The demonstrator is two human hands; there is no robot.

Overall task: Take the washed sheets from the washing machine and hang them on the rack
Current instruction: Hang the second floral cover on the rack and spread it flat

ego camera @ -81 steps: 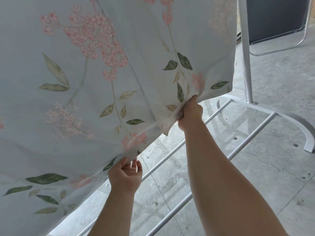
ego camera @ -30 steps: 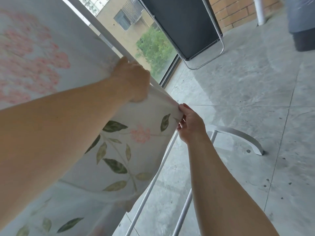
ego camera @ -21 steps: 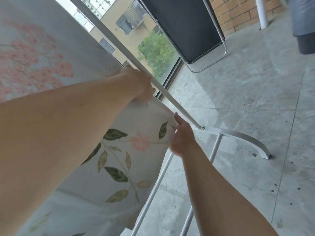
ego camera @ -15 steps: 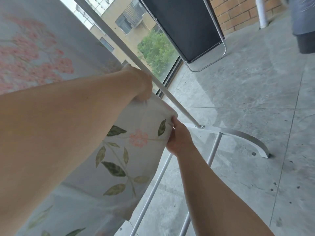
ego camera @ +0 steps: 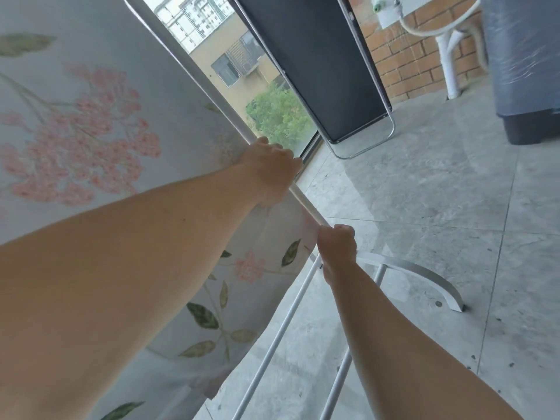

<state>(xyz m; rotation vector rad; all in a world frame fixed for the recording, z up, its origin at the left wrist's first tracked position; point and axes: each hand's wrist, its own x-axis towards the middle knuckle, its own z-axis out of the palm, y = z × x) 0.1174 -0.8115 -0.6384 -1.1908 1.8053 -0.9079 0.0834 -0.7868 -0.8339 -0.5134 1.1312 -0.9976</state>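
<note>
Both my left hand (ego camera: 269,172) and right hand (ego camera: 336,247) are curling fingers (ego camera: 286,157) around the sheet (ego camera: 91,131) edge beside the rack pole (ego camera: 218,98)

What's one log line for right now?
left hand: grips sheet edge | right hand: grips sheet corner | rack pole: beside both hands

Head cam, fwd-down, close on hands (ego camera: 303,207)

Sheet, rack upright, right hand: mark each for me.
sheet (ego camera: 91,131), head view, pink flower print.
rack upright (ego camera: 212,86), head view, upper pole stretch.
right hand (ego camera: 336,247), head view, back of hand.
</note>
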